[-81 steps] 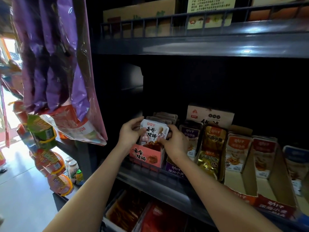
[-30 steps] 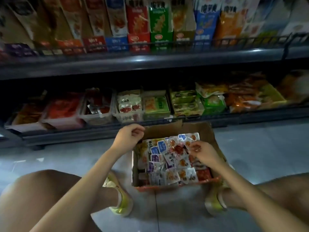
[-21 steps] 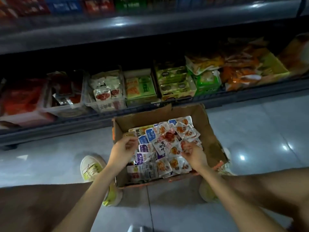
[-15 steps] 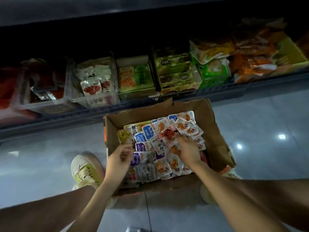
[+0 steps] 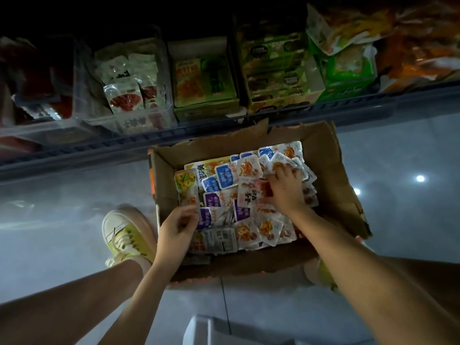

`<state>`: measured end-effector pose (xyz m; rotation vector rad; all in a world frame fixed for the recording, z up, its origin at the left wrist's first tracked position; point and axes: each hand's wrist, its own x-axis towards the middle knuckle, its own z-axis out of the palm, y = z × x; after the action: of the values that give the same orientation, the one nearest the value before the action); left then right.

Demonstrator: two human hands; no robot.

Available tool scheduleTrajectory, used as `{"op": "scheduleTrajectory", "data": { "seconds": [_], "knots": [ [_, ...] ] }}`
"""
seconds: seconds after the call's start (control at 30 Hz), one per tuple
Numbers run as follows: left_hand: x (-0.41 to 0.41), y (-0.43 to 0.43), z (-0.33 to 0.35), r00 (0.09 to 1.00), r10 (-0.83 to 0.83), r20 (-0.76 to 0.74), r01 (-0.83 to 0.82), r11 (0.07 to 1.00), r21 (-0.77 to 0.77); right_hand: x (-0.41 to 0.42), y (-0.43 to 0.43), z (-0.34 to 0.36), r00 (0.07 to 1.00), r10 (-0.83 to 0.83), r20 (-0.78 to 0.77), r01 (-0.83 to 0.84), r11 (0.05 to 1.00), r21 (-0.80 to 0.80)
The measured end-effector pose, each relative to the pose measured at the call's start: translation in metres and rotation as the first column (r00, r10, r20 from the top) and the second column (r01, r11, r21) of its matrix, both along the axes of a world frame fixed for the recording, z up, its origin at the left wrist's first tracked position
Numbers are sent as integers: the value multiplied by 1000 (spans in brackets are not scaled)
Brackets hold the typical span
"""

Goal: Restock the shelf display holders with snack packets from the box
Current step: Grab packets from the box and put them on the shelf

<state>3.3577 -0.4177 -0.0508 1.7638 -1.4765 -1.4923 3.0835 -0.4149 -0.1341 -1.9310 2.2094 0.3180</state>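
Under both hands [image 5: 286, 192], snack packets [image 5: 225, 175] fill the box [image 5: 333, 175].

Matt torn cardboard box [image 5: 331, 170], glossy plastic packets [image 5: 249, 168], polished floor [image 5: 62, 207]

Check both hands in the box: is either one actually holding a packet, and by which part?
Cannot tell for sure. The left hand is curled at a purple packet's left edge; the right hand lies spread over the pink-and-white packets. Nothing is lifted.
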Motion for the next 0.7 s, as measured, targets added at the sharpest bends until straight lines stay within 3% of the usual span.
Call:
{"op": "scheduleTrajectory", "data": {
  "seconds": [0.07, 0.1, 0.17, 0.23, 0.3, 0.33, 0.47, 0.6, 0.7],
  "knots": [
    [-2, 1, 0, 1000, -12, 18, 12, 1000, 10, -6, 17, 11, 944, -208, 256, 232, 970, -70],
    [-3, 1, 0, 1000, -14, 26, 14, 1000, 8, -10, 24, 17, 841, -328, 430, 388, 920, -57],
    [-7, 1, 3, 1000, 0, 28, 0, 1000, 28, -13, 38, 31, 563, -508, 652, 624, 778, 68],
    [-13, 3, 7, 1000, 17, 17, -19, 997, 78, -10, 51, 46, 247, -564, 788, 752, 625, 211],
    [-20, 5, 11, 999, 31, -23, -26, 986, 165, 5, 61, 63, -114, -569, 815, 732, 506, 456],
    [-23, 6, 15, 996, 51, -69, -33, 971, 237, 15, 64, 70, -214, -591, 778, 685, 477, 551],
    [-33, 11, 25, 937, 189, -293, -46, 899, 435, 64, 65, 92, -219, -670, 709, 500, 547, 671],
    [-31, 11, 40, 950, 170, -262, -111, 968, 226, 98, 62, 105, -200, -641, 741, 432, 621, 654],
    [-21, 1, 61, 952, 166, -258, -124, 977, 171, 102, 50, 130, -168, -546, 821, 426, 711, 560]
  ]
}}
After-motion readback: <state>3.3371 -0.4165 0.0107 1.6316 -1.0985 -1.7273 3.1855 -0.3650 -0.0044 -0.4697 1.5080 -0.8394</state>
